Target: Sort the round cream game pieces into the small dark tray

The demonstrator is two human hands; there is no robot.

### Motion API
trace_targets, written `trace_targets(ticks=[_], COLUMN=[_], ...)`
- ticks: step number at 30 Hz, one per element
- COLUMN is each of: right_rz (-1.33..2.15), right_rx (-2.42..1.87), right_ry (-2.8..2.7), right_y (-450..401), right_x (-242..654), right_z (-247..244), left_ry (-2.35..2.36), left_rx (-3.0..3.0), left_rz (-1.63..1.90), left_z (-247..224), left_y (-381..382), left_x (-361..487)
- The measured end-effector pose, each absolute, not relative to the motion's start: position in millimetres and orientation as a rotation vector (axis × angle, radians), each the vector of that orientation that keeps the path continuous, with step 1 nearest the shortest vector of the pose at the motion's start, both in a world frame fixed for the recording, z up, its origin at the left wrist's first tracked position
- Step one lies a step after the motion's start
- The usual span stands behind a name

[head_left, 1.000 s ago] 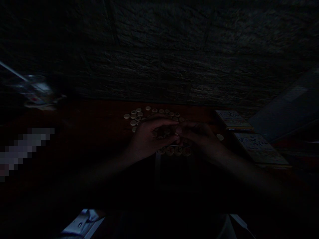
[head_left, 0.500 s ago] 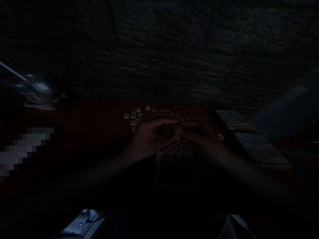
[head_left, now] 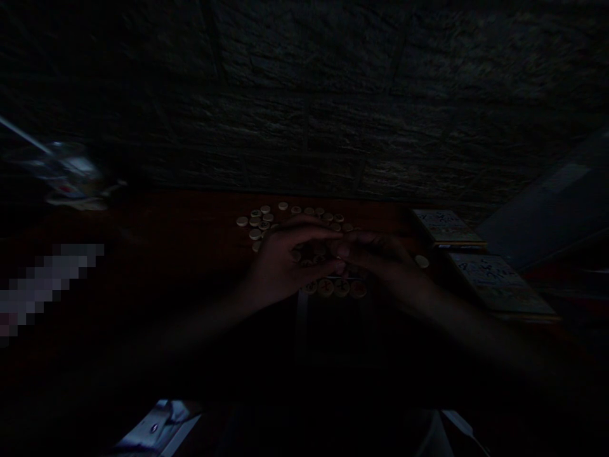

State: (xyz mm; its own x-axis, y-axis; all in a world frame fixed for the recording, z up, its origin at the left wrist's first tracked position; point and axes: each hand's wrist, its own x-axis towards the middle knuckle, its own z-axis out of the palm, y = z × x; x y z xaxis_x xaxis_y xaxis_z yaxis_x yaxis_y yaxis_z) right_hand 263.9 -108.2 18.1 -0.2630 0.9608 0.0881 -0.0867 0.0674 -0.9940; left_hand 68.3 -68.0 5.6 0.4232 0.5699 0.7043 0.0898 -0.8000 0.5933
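The picture is very dark. My left hand [head_left: 285, 260] curves over round game pieces, its thumb and fingers reaching toward my right hand [head_left: 375, 257]. The fingertips of both hands meet near the middle, around something small that I cannot make out. Below them a row of round pieces with characters [head_left: 341, 288] lies at the top of a dark rectangular box or tray [head_left: 301, 324]. Beyond my left hand, more round pieces [head_left: 255, 221] lie loose on the dark reddish table [head_left: 190, 222].
Two flat boxes or books, one farther back [head_left: 445, 226] and one nearer [head_left: 497, 279], lie at the right. A single round piece [head_left: 421, 261] is beside them. A clear cup with a straw [head_left: 71, 171] stands at the left. A stone wall [head_left: 304, 114] rises behind the table.
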Motion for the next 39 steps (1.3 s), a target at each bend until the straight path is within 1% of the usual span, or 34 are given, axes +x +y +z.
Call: trace_targets(ticks=[7, 12, 18, 26, 39], right_rz=[1.422, 1.345, 1.337, 1.303, 1.217], right_rx=[-0.91, -0.983, -1.016, -1.015, -1.069], right_ry=[-1.329, -1.322, -1.333, -1.349, -1.357], right_y=[-106.8, -106.0, -105.7, -105.9, -106.0], right_x=[263.2, 262.7, 264.5, 264.2, 262.5], right_z=[17.6, 16.8, 14.6, 14.1, 15.5], left_ry=[0.534, 0.548, 0.688, 0.65, 0.683], left_rx=[2.234, 2.238, 2.321, 2.201, 2.171], left_rz=[1.389, 1.389, 1.358, 1.267, 1.319], left_z=[4.1, 3.5, 3.3, 4.2, 1.7], left_y=[-66.4, -66.8, -68.4, -73.3, -72.8], left_x=[67.2, 68.2, 67.7, 68.9, 70.1])
